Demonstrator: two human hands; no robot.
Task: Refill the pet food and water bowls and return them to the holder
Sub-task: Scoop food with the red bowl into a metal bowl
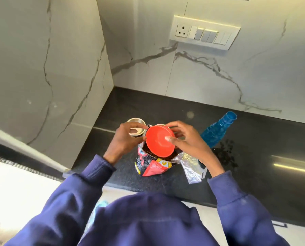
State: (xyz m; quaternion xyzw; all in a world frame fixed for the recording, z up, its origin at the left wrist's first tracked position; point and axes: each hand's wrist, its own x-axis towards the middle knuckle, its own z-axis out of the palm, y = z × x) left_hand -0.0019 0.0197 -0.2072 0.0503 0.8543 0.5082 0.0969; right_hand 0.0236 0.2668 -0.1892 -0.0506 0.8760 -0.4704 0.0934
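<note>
While right hand (185,141) grips round glossy red plastic bowl (159,141) over crinkled foil food bag (153,164) near worktop (254,174) front edge, left hand (127,139) curled beside, hold unclear.

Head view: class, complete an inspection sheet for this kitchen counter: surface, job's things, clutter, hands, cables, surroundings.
Surface: black glossy counter.
Job's things: red bowl tilted over open food bag, kibble showing; steel bowls behind; blue bottle on the right.
Clutter: torn foil strip beside the bag.
Hands: right hand holds the red bowl; left hand at its rim, grip unclear.
Cables: nothing seen.
Surroundings: marble walls, switch panel.
</note>
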